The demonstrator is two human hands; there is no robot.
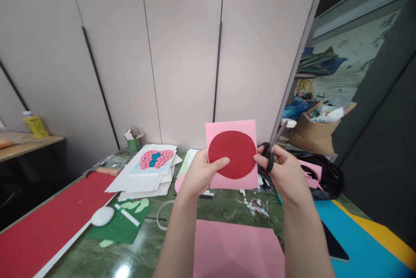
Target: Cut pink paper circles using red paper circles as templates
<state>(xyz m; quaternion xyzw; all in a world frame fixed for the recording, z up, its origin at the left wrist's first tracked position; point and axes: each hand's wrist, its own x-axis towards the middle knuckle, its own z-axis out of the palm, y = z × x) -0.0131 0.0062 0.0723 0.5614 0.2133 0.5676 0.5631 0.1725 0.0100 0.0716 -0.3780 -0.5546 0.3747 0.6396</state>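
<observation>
My left hand (199,173) pinches a pink paper square (246,128) from its left edge and holds it upright in front of me. A dark red paper oval (232,153) lies on the pink square, with my thumb pressed on it. My right hand (282,169) is closed on black-handled scissors (270,152), whose blades point up and to the right beside the pink square's right edge.
A pink sheet (237,250) lies on the green marble table (97,260) below my hands. To the left are a red sheet (48,221), a green sheet with a white pebble (102,216), and a paper stack topped by a pink-and-blue heart (156,159). Blue and orange sheets (357,243) lie right.
</observation>
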